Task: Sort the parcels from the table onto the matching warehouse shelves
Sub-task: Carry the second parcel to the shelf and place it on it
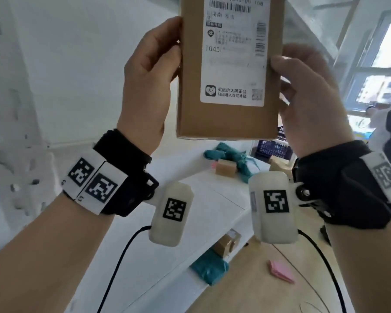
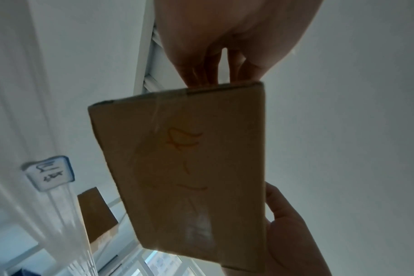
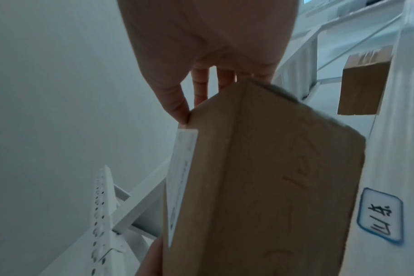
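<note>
A flat brown cardboard parcel (image 1: 226, 123) with a white shipping label (image 1: 234, 64) marked T045 is held up in front of me, label facing me. My left hand (image 1: 152, 71) grips its left edge and my right hand (image 1: 303, 91) grips its right edge, thumbs on the front. The left wrist view shows the parcel (image 2: 189, 177) from behind, with orange handwriting on it and fingers of my left hand (image 2: 201, 71) at its edge. In the right wrist view my right hand (image 3: 201, 78) pinches the parcel (image 3: 260, 186) at its corner.
White shelves (image 1: 190, 199) lie below, holding teal bags (image 1: 226, 154) (image 1: 209, 268) and small cardboard boxes (image 1: 225, 169). A pink item (image 1: 281, 271) lies on the wooden floor. Handwritten shelf tags (image 3: 381, 217) (image 2: 50, 172) hang on the racking. A perforated white upright (image 1: 11, 109) stands left.
</note>
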Motion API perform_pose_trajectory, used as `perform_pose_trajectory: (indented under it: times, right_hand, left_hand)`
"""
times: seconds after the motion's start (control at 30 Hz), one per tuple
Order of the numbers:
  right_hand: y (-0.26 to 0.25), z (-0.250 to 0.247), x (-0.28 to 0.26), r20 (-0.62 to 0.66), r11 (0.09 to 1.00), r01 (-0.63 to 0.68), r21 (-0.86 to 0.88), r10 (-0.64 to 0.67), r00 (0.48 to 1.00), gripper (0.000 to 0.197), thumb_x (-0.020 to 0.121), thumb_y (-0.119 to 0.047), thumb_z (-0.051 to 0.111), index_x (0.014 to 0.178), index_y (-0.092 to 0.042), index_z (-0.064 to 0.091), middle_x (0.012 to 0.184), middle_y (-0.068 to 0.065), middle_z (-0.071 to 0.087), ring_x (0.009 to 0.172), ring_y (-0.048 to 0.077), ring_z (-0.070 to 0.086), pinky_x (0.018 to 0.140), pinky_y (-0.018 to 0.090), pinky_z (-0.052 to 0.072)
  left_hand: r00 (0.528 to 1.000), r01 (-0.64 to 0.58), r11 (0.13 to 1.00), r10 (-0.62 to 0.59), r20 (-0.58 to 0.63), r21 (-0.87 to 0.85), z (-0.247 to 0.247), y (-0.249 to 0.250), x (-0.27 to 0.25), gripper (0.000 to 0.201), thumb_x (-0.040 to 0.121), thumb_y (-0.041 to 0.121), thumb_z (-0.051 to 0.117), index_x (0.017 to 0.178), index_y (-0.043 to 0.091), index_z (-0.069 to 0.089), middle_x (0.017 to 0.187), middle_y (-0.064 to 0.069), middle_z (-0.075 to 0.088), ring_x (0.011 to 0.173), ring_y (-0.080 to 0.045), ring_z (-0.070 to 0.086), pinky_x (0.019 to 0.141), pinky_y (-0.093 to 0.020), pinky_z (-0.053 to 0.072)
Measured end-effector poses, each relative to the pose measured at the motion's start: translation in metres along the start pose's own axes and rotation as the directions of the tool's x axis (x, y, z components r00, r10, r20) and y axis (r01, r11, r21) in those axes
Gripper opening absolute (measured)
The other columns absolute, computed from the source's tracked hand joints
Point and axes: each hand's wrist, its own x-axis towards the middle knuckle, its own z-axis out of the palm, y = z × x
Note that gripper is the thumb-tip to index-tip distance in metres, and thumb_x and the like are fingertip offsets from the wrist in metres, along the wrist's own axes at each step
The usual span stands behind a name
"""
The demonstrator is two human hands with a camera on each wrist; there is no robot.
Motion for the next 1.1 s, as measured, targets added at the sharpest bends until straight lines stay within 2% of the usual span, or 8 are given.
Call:
perform_pose_trajectory:
  times: [0.13, 0.23, 0.37, 0.53, 0.63, 0.83, 0.97, 1.1]
  right_hand:
    - [0.026, -0.015, 0.046, 0.120, 0.999, -0.019, 0.035, 0.015, 0.993, 0.022, 0.093, -0.013, 0.051, 0.114, -0.013, 0.059, 0.092, -0.006, 0.068, 0.069, -0.001, 0.063, 0.057, 0.013, 0.048]
    - [0.047, -0.025, 0.076, 0.256, 0.998, -0.031, 0.051, 0.017, 0.966, 0.035, 0.094, -0.016, 0.051, 0.127, -0.018, 0.059, 0.098, -0.007, 0.071, 0.075, -0.004, 0.064, 0.063, 0.014, 0.049]
    - [0.071, -0.035, 0.111, 0.454, 0.990, -0.089, 0.113, 0.028, 0.891, 0.047, 0.090, -0.016, 0.054, 0.137, -0.022, 0.052, 0.122, -0.001, 0.069, 0.109, 0.013, 0.066, 0.080, 0.024, 0.052]
    - [0.088, -0.043, 0.145, 0.624, 0.970, -0.203, 0.134, 0.076, 0.778, 0.057, 0.090, -0.018, 0.056, 0.144, -0.031, 0.041, 0.127, -0.012, 0.066, 0.120, 0.012, 0.058, 0.075, 0.024, 0.046]
    - [0.097, -0.037, 0.161, 0.697, 0.960, -0.253, 0.121, 0.100, 0.710, 0.064, 0.086, -0.023, 0.058, 0.146, -0.035, 0.036, 0.130, -0.014, 0.063, 0.124, 0.014, 0.054, 0.075, 0.030, 0.043]
    - [0.112, -0.021, 0.172, 0.756, 0.949, -0.307, 0.075, 0.147, 0.638, 0.051, 0.087, -0.020, 0.060, 0.134, -0.036, 0.049, 0.128, -0.010, 0.065, 0.107, 0.010, 0.061, 0.082, 0.030, 0.046]
    - [0.123, -0.005, 0.174, 0.760, 0.939, -0.342, 0.027, 0.203, 0.617, 0.050, 0.086, -0.020, 0.062, 0.132, -0.036, 0.050, 0.124, -0.009, 0.067, 0.091, 0.005, 0.064, 0.074, 0.025, 0.047]
    - [0.134, 0.007, 0.175, 0.709, 0.907, -0.422, 0.008, 0.292, 0.642, 0.052, 0.088, -0.021, 0.062, 0.134, -0.039, 0.045, 0.104, -0.016, 0.065, 0.086, 0.003, 0.060, 0.073, 0.025, 0.048]
  left_hand:
    - [0.996, 0.063, 0.994, -0.056, -0.074, 0.086, 0.009, -0.023, 0.020, 0.039, 0.099, 0.012, 0.041, 0.136, 0.012, 0.053, 0.125, -0.003, 0.062, 0.110, -0.010, 0.058, 0.077, -0.024, 0.049]
    - [0.992, 0.086, 0.975, -0.065, -0.107, 0.205, 0.018, -0.032, 0.026, 0.040, 0.100, 0.017, 0.040, 0.139, 0.019, 0.051, 0.114, 0.006, 0.061, 0.104, -0.005, 0.057, 0.068, -0.017, 0.047]
    - [0.986, 0.121, 0.926, -0.070, -0.153, 0.357, 0.039, -0.045, 0.029, 0.040, 0.102, 0.028, 0.036, 0.140, 0.029, 0.048, 0.108, 0.019, 0.063, 0.098, 0.004, 0.058, 0.067, -0.012, 0.047]
    - [0.986, 0.117, 0.880, -0.048, -0.159, 0.460, 0.058, -0.057, 0.047, 0.046, 0.101, 0.038, 0.032, 0.145, 0.029, 0.039, 0.138, 0.013, 0.057, 0.127, -0.008, 0.054, 0.100, -0.036, 0.047]
    - [0.967, 0.169, 0.880, -0.062, -0.247, 0.443, 0.058, -0.062, 0.062, 0.059, 0.098, 0.043, 0.038, 0.153, 0.023, 0.027, 0.144, 0.006, 0.053, 0.127, -0.011, 0.056, 0.107, -0.040, 0.045]
    - [0.913, 0.357, 0.801, -0.190, -0.362, 0.481, 0.052, -0.067, 0.078, 0.058, 0.096, 0.051, 0.038, 0.148, 0.024, 0.039, 0.136, 0.005, 0.061, 0.118, -0.012, 0.062, 0.099, -0.029, 0.048]
    - [0.859, 0.459, 0.773, -0.258, -0.443, 0.438, 0.040, -0.071, 0.083, 0.058, 0.090, 0.054, 0.046, 0.139, 0.022, 0.051, 0.130, 0.000, 0.065, 0.111, -0.017, 0.064, 0.104, -0.039, 0.045]
    - [0.820, 0.523, 0.754, -0.317, -0.477, 0.397, 0.036, -0.079, 0.081, 0.038, 0.090, 0.041, 0.048, 0.117, 0.022, 0.066, 0.123, -0.005, 0.069, 0.101, -0.021, 0.062, 0.082, -0.035, 0.048]
